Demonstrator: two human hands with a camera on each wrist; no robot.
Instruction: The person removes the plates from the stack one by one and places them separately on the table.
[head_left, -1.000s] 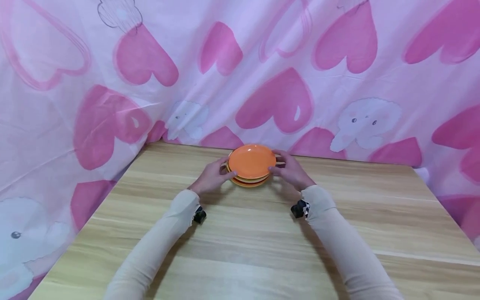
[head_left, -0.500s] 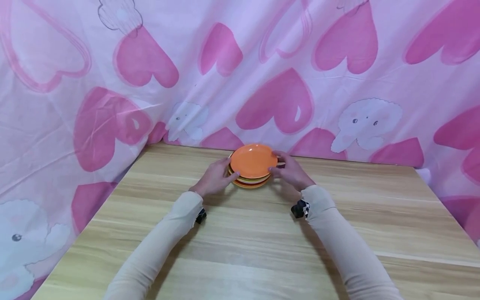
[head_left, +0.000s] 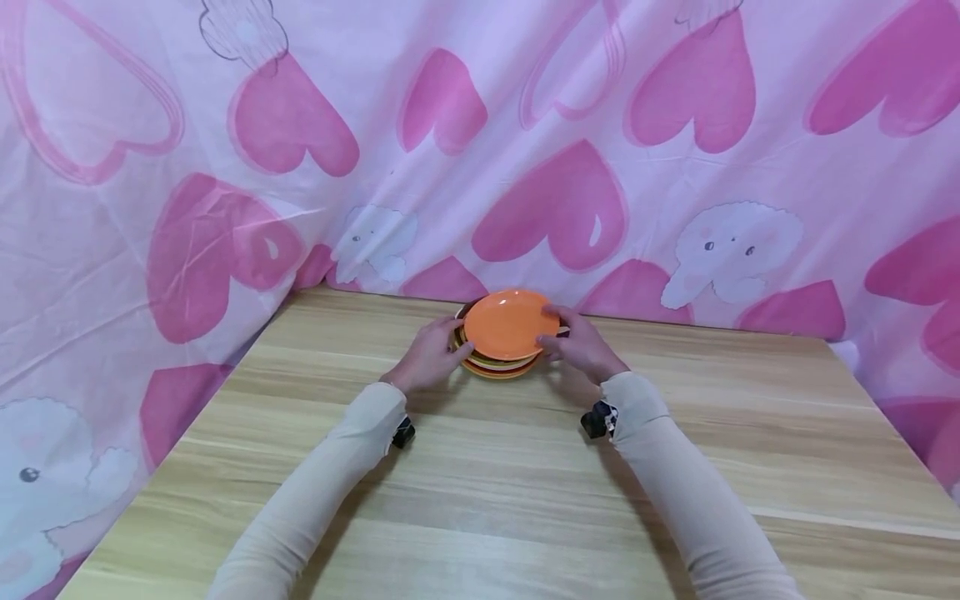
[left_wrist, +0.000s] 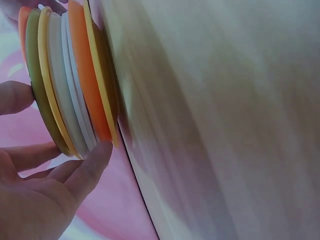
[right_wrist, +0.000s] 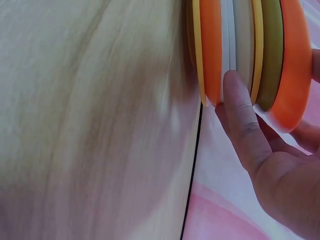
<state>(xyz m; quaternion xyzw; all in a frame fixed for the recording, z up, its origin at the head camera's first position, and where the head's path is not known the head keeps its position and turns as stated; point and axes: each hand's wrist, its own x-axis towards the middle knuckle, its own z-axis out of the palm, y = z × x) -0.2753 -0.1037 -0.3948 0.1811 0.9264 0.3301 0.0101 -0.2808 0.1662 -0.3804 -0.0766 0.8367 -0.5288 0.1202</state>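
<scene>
At the back middle of the table, a stack of small plates point(head_left: 498, 370) stands in several colours: yellow, orange, white, cream and olive. Topmost is an orange plate point(head_left: 512, 325), shifted to the right off the others and slightly tilted. My right hand point(head_left: 588, 346) pinches its right rim, while one finger touches the white plates' rims lower down in the right wrist view. My left hand point(head_left: 426, 357) holds the stack's left side. Its thumb lies against the olive plate point(left_wrist: 42, 90), and its fingertips rest on the lower rims in the left wrist view.
The wooden table point(head_left: 480, 500) reaches forward to a pink cloth point(head_left: 420, 183) with hearts, hung behind and at the left. The stack is close to the table's back edge. Each wrist bears a small black camera point(head_left: 596, 420).
The orange plate on top has slid to the right with my right hand, uncovering the left rims of the plates below. My left hand stays at the stack's left side.
</scene>
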